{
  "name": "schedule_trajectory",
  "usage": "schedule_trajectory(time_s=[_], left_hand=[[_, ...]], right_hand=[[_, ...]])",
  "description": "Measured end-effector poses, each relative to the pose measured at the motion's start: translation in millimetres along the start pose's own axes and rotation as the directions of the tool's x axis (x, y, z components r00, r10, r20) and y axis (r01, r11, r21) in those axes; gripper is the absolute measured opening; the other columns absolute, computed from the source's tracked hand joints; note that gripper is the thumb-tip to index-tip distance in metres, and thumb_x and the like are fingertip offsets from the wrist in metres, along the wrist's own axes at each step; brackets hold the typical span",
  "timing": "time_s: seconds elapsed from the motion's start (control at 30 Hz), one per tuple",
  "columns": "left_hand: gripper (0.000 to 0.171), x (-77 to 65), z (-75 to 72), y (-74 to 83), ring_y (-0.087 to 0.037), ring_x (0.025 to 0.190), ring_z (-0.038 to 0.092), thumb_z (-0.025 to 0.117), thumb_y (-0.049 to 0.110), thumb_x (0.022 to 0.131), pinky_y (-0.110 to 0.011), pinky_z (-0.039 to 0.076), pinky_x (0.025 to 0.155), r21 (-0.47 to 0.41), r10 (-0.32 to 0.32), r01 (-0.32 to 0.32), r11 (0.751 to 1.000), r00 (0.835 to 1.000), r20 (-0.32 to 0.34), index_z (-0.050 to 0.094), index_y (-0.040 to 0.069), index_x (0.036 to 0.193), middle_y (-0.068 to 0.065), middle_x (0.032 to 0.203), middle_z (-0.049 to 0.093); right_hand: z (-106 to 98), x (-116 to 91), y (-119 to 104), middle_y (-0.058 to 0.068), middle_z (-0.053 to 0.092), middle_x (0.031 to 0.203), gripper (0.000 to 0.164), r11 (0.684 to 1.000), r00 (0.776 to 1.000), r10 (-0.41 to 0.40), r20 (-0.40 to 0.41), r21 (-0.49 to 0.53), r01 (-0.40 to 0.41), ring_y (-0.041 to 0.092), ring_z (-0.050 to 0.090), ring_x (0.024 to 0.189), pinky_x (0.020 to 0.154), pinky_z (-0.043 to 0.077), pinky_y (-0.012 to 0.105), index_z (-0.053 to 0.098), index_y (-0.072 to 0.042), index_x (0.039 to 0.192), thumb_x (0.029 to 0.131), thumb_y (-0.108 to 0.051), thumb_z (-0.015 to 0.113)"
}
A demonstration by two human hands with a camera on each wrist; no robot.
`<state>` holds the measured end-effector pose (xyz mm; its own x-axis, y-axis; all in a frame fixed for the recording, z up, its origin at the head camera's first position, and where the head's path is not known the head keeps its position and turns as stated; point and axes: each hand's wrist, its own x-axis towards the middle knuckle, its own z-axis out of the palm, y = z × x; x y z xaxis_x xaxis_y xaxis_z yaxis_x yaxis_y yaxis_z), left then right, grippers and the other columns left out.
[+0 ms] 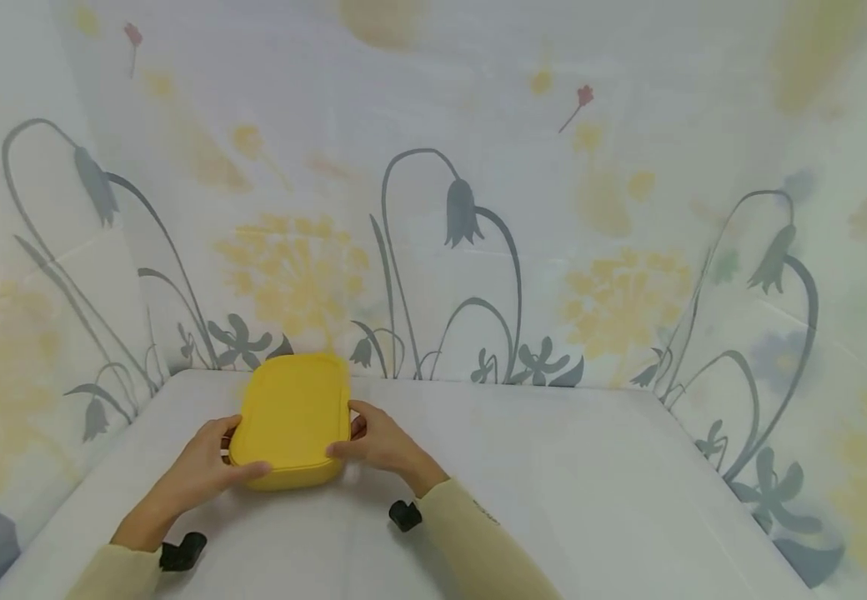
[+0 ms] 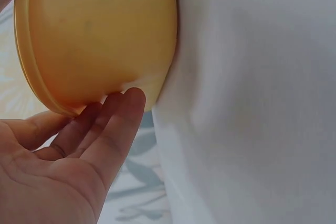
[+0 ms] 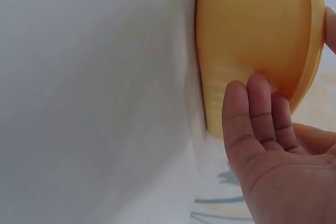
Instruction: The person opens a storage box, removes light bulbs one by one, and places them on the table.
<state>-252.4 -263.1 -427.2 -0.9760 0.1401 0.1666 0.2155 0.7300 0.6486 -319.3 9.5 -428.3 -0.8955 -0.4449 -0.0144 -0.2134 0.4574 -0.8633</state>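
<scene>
A yellow lidded container (image 1: 294, 414), roughly rectangular with rounded corners, rests on the white table at the left. My left hand (image 1: 204, 465) holds its near left corner, with the thumb at the front rim of the lid. At the near right corner my right hand (image 1: 383, 439) grips it the same way. In the left wrist view, fingertips of the left hand (image 2: 68, 166) touch the container's side wall (image 2: 105, 30). The right wrist view shows the right hand (image 3: 278, 145) with its fingertips against the opposite wall (image 3: 252, 19). The lid hides whatever is inside.
The white tabletop (image 1: 538, 483) stretches to the right of the container. Behind it and at both sides hangs a pale sheet (image 1: 433, 108) printed with grey and yellow flowers. A black wrist device (image 1: 183, 552) sits by the left sleeve, another black device (image 1: 405, 516) by the right.
</scene>
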Motion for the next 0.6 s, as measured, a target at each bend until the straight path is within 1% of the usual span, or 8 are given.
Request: schedule_trajectory(time_s=[0.2,0.27,0.47,0.6], left_hand=[[0.101,7.2,16.5,12.1,-0.035,0.107,0.05,0.077,0.047,0.076,-0.046,0.049,0.087,-0.02,0.005,-0.005,1.0,1.0,0.001,0.029,-0.015,0.139,-0.03,0.131,0.039],[0.101,9.4,21.1,14.1,-0.034,0.108,0.05,0.077,0.048,0.076,-0.046,0.049,0.088,-0.027,0.008,-0.008,1.0,1.0,-0.005,0.029,-0.014,0.139,-0.03,0.132,0.039],[0.1,13.1,32.1,20.5,-0.032,0.108,0.051,0.078,0.046,0.075,-0.045,0.049,0.089,-0.064,0.043,-0.044,0.997,0.999,-0.024,0.029,-0.014,0.139,-0.028,0.132,0.039],[0.1,14.8,38.5,25.1,-0.032,0.108,0.051,0.079,0.045,0.075,-0.044,0.049,0.089,-0.098,0.042,-0.045,0.994,0.999,-0.027,0.029,-0.012,0.14,-0.026,0.133,0.039]], right_hand=[[-16,-8,15,0.002,0.054,0.089,0.082,1.0,1.0,0.004,-0.016,-0.006,-0.004,0.016,0.05,0.08,0.067,0.043,0.028,0.043,-0.01,0.141,0.073,-0.033,0.083],[-20,-10,19,0.003,0.054,0.089,0.082,1.0,1.0,-0.001,-0.018,-0.013,0.001,0.016,0.05,0.08,0.068,0.043,0.028,0.043,-0.01,0.141,0.073,-0.034,0.083],[-31,-19,23,0.004,0.056,0.091,0.082,1.0,0.999,-0.014,-0.03,-0.009,0.013,0.018,0.052,0.08,0.07,0.045,0.029,0.041,-0.008,0.142,0.074,-0.032,0.081],[-37,-24,25,0.005,0.057,0.091,0.086,1.0,0.999,-0.01,-0.041,0.003,0.01,0.018,0.052,0.081,0.071,0.045,0.03,0.039,-0.008,0.143,0.074,-0.034,0.082]])
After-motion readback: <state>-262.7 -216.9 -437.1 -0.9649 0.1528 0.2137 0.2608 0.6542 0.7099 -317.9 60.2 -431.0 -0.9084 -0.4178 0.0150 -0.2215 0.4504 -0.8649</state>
